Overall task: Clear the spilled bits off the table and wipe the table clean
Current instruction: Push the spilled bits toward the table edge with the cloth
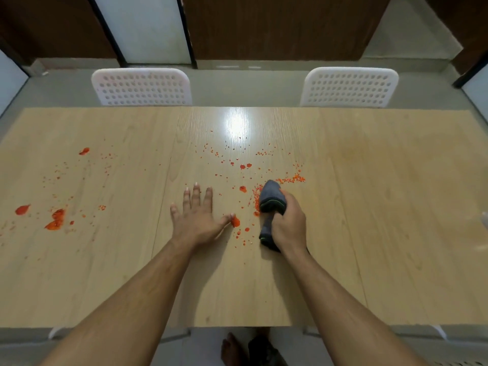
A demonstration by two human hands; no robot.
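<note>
The person leans over the desk (369, 207), a long one of pale wood, with both bare arms stretched out. The left hand (196, 217) lies flat on the wood, palm down, fingers straight and spread, and its thumb touches an orange blob (235, 221). The right hand (286, 223) is closed around a grey cloth (272, 198), bunched up, with a thin green line at its edge; one end of the cloth sticks out in front of the fist and presses on the desk, the other end hangs out behind. Just beside the front end of the cloth lies a thick line of orange crumbs (291, 179), and more crumbs and small blobs are scattered between the 2 hands and further toward the middle. Well apart, on the left part of the desk, there are bigger orange smears (56, 220) and fine specks. Behind the far edge stand 2 white chairs (142, 87) with holes in their backs.
</note>
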